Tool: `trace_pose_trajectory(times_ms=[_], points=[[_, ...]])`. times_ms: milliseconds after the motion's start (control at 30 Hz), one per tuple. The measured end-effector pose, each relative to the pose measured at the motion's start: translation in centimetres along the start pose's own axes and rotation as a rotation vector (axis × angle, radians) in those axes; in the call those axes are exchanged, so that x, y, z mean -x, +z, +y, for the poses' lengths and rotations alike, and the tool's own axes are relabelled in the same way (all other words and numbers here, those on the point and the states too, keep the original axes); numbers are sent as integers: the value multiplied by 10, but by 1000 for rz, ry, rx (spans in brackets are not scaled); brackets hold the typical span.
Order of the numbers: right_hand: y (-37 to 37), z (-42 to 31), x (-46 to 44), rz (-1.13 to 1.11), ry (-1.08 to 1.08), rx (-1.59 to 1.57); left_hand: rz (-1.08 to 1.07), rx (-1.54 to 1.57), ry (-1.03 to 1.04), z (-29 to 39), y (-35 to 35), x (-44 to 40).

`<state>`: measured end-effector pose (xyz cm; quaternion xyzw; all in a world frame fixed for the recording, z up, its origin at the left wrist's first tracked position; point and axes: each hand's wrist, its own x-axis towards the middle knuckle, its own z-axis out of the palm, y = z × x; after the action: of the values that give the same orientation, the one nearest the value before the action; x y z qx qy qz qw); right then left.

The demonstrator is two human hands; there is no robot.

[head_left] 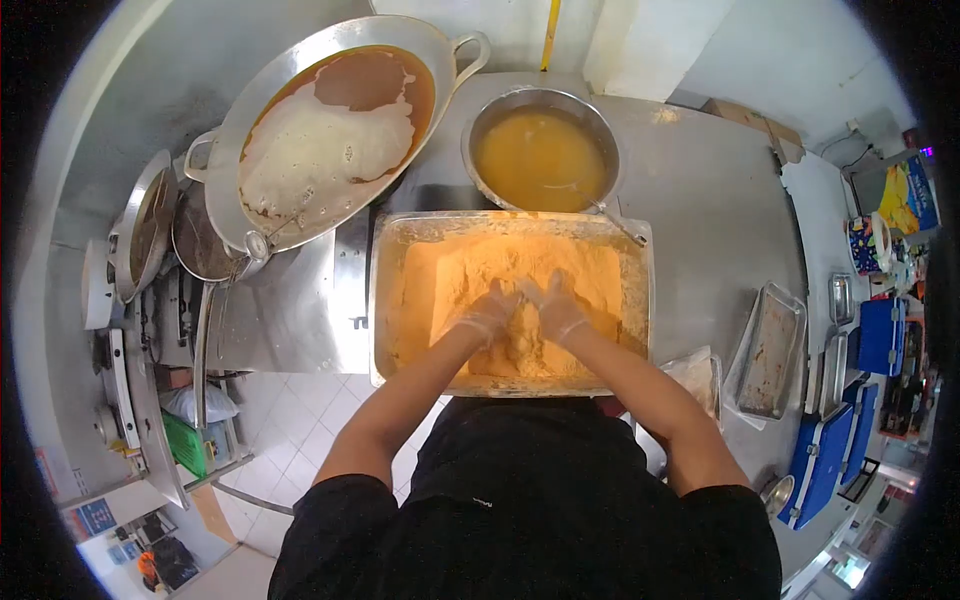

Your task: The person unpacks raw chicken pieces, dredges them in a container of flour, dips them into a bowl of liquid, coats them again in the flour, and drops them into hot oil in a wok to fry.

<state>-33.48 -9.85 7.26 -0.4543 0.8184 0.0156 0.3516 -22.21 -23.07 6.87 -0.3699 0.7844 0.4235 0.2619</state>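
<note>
Both my hands wear clear plastic gloves and are in an orange, flour-like powder (590, 265) that fills a wide rectangular metal tray (372, 300) in front of me. My left hand (488, 312) rests on the powder near the tray's middle, its fingers pointing away from me and slightly apart. Close beside it, my right hand (555, 305) has its thumb and fingers spread, with the thumb towards my left hand. I see nothing held in either hand. Lumpy, powder-covered shapes (522, 350) lie between my wrists; what they are is hidden.
A metal bowl of cloudy yellow liquid (540, 160) stands behind the tray. At the back left is a large two-handled pan (225, 130) of foamy brown oil, with a dial thermometer (258, 244) at its rim. Shallow metal trays (770, 350) lie to the right.
</note>
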Motion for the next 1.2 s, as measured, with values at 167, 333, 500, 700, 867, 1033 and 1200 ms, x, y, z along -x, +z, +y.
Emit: trace_pose_trajectory(times_ms=[167, 333, 500, 700, 867, 1033, 1200], points=[[-32, 37, 2, 130, -103, -522, -83, -194, 260, -31, -5, -55], [-5, 107, 9, 85, 69, -257, 132, -95, 83, -21, -26, 27], [-16, 88, 44, 166, 117, -328, 118, 75, 60, -33, -35, 25], [-19, 57, 45, 177, 185, -197, 495, 2, 280, -53, -4, 14], [10, 67, 19, 431, -228, 173, 375, -103, 183, -52, -4, -6], [-4, 27, 19, 116, -135, -985, 418, -2, 335, -57, -5, 0], [-7, -2, 16, 194, -168, -953, 172, 339, 529, -10, -17, 51]])
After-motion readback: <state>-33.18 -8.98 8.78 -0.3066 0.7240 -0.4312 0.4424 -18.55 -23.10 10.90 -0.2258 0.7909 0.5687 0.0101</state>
